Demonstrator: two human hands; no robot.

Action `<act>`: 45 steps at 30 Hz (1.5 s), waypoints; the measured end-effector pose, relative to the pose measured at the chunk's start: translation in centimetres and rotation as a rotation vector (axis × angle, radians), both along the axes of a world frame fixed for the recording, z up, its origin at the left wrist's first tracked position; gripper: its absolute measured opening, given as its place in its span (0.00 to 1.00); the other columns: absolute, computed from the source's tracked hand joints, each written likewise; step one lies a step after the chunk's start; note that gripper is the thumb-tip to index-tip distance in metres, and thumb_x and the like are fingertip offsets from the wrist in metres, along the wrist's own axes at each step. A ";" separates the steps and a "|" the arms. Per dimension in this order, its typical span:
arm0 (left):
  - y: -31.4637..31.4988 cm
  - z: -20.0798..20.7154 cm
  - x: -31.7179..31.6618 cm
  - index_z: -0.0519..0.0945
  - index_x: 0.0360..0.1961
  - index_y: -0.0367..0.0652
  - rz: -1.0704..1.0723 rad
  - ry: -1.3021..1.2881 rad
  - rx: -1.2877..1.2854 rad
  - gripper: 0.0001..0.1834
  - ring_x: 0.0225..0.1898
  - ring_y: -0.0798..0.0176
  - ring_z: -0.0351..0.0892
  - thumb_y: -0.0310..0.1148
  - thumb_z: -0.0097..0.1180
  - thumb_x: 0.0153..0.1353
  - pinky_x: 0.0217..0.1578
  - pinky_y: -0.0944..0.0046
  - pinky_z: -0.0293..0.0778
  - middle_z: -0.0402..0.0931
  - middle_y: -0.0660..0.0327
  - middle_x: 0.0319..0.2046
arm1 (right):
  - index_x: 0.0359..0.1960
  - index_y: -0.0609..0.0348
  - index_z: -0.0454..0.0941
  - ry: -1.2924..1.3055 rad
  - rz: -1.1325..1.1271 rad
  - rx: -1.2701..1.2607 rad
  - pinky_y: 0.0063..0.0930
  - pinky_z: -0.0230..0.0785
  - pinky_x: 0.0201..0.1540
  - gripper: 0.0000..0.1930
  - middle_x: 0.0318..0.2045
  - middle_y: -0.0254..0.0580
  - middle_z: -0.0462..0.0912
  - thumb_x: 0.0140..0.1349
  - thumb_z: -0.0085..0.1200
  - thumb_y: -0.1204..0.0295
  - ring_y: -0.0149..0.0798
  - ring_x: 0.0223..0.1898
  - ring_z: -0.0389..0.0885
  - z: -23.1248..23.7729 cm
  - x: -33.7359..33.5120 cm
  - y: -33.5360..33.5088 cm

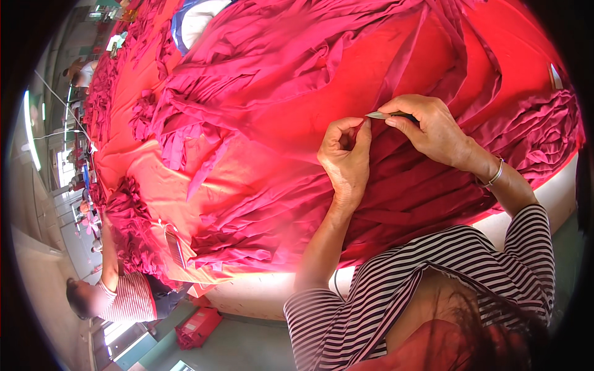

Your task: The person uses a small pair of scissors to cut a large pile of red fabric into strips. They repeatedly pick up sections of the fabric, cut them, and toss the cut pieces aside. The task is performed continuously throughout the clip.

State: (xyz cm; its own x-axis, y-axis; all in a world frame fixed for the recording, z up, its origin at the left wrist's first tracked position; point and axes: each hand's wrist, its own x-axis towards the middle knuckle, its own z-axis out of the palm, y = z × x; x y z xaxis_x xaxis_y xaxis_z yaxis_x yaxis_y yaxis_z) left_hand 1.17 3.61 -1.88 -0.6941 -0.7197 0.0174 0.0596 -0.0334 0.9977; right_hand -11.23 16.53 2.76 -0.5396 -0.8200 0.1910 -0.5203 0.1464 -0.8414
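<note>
Over the heaped magenta cloth strips (427,185), my two hands meet at the fingertips. My right hand (433,133) is closed around thread snips (377,115), whose pale pointed blade sticks out toward the left; a dark part of them shows between the fingers. The blade tip touches or nearly touches the left fingertips. My left hand (348,162) is closed in a pinch of thumb and forefinger. Some magenta shows at that pinch, but I cannot tell whether it is held cloth or the cloth behind.
Smooth red cloth (297,133) covers the wide table under the strips. A phone-like object (175,247) lies near its front edge at left, and a white and blue bundle (195,25) at the far side. Another person (127,297) works at lower left, beside a red bag (199,326) on the floor.
</note>
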 end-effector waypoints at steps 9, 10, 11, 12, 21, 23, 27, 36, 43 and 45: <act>0.0 -0.3 0.1 0.78 0.38 0.33 -0.013 0.028 -0.068 0.07 0.38 0.72 0.79 0.15 0.60 0.59 0.42 0.71 0.76 0.81 0.60 0.35 | 0.47 0.64 0.79 -0.036 -0.005 0.050 0.32 0.75 0.43 0.12 0.38 0.47 0.84 0.62 0.57 0.76 0.43 0.38 0.84 0.8 -0.7 0.8; 0.0 -0.5 0.2 0.78 0.38 0.33 -0.014 0.024 -0.083 0.07 0.38 0.71 0.79 0.15 0.60 0.59 0.43 0.71 0.76 0.81 0.59 0.35 | 0.46 0.64 0.79 -0.049 0.000 0.033 0.33 0.74 0.42 0.11 0.38 0.48 0.84 0.62 0.57 0.75 0.45 0.38 0.84 0.6 -0.6 0.7; 0.0 -0.6 0.2 0.79 0.37 0.33 -0.016 0.021 -0.097 0.07 0.39 0.71 0.79 0.14 0.60 0.59 0.43 0.70 0.76 0.81 0.59 0.35 | 0.45 0.63 0.79 -0.062 0.006 0.015 0.35 0.74 0.41 0.11 0.37 0.49 0.84 0.63 0.56 0.74 0.48 0.37 0.83 0.5 -0.5 0.7; 0.0 -0.7 0.2 0.79 0.37 0.33 -0.016 0.019 -0.150 0.06 0.38 0.71 0.79 0.14 0.61 0.59 0.43 0.70 0.76 0.81 0.59 0.35 | 0.45 0.63 0.79 -0.058 0.007 0.010 0.35 0.74 0.41 0.11 0.37 0.49 0.84 0.62 0.56 0.74 0.48 0.37 0.83 0.4 -0.5 0.6; 0.0 -0.1 0.3 0.80 0.34 0.34 -0.017 0.006 -0.446 0.06 0.35 0.71 0.78 0.16 0.63 0.57 0.39 0.70 0.75 0.80 0.60 0.32 | 0.42 0.63 0.79 0.076 0.032 0.033 0.39 0.73 0.38 0.09 0.34 0.48 0.83 0.62 0.55 0.74 0.51 0.36 0.82 0.5 -0.5 0.6; 0.0 -0.1 0.3 0.80 0.34 0.34 -0.008 0.009 -0.462 0.06 0.34 0.71 0.78 0.16 0.64 0.57 0.38 0.70 0.75 0.80 0.60 0.32 | 0.43 0.62 0.80 0.103 0.036 0.065 0.39 0.73 0.39 0.09 0.34 0.48 0.84 0.63 0.55 0.74 0.50 0.36 0.82 0.6 -0.5 0.8; 0.0 0.1 0.3 0.80 0.35 0.34 -0.011 -0.037 -0.342 0.06 0.33 0.73 0.77 0.16 0.64 0.57 0.36 0.72 0.74 0.80 0.62 0.32 | 0.44 0.62 0.80 0.089 -0.035 0.055 0.35 0.75 0.40 0.09 0.36 0.47 0.84 0.63 0.55 0.75 0.47 0.37 0.83 0.2 -0.9 1.2; -0.7 1.0 0.1 0.82 0.39 0.35 -0.097 -0.004 0.157 0.06 0.29 0.80 0.72 0.19 0.62 0.60 0.29 0.79 0.69 0.79 0.68 0.29 | 0.45 0.65 0.79 -0.132 -0.016 0.018 0.33 0.74 0.42 0.11 0.36 0.49 0.84 0.63 0.55 0.74 0.45 0.37 0.84 0.3 -0.1 1.0; -0.7 0.9 0.1 0.81 0.40 0.34 -0.111 0.048 0.198 0.07 0.31 0.79 0.75 0.17 0.60 0.61 0.32 0.79 0.71 0.81 0.66 0.32 | 0.46 0.64 0.79 -0.087 0.026 0.045 0.31 0.75 0.42 0.11 0.38 0.46 0.84 0.63 0.56 0.77 0.41 0.38 0.83 0.1 0.0 0.4; -0.7 0.9 0.1 0.81 0.40 0.34 -0.114 0.050 0.211 0.07 0.31 0.79 0.75 0.17 0.60 0.61 0.31 0.79 0.71 0.81 0.66 0.32 | 0.44 0.63 0.80 -0.076 0.012 -0.007 0.35 0.74 0.39 0.10 0.35 0.48 0.84 0.62 0.57 0.73 0.48 0.36 0.83 -0.1 0.3 0.2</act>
State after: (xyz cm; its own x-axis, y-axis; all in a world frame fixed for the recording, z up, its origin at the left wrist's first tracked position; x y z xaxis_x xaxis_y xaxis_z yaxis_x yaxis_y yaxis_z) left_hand 1.24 2.91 -0.99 -0.7728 -0.6284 -0.0887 0.0929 -0.2502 0.9637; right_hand -10.98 16.68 2.67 -0.5426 -0.8254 0.1558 -0.4563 0.1339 -0.8797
